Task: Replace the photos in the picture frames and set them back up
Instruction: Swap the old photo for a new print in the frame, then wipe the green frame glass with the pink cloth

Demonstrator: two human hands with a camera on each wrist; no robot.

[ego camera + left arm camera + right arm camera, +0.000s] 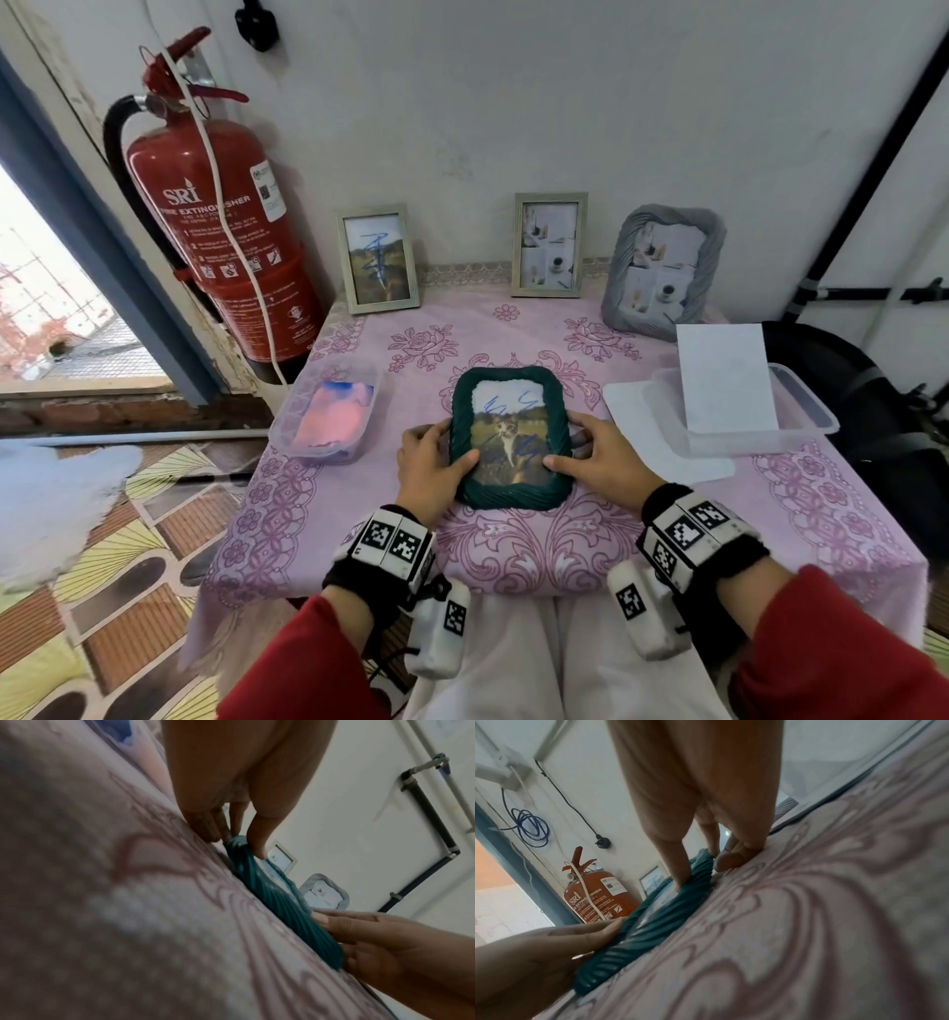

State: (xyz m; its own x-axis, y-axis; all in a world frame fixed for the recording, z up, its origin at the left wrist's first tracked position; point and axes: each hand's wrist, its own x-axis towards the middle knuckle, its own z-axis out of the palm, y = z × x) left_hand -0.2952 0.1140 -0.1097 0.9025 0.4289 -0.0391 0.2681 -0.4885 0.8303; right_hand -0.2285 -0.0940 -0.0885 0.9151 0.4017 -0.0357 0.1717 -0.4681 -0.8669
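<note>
A dark green ribbed picture frame [508, 442] lies face up on the pink tablecloth, showing a cat photo scribbled with blue ink. My left hand [434, 457] grips its left edge, thumb on top and fingers tucked under. My right hand [590, 457] grips the right edge the same way. The left wrist view shows the green frame [259, 888] pinched by my left hand [239, 839], with my right hand [359, 939] at its far side. In the right wrist view the green frame [654, 923] is pinched by my right hand [700, 870].
Three frames stand along the wall: a silver frame [379, 257] with a scribbled landscape, a silver frame [549, 245] and a grey ribbed frame [662, 272]. A plastic tub [328, 411] with pink photos sits left; a clear tub [801, 406] holding a white sheet [724, 375] sits right. A fire extinguisher [226, 226] hangs at left.
</note>
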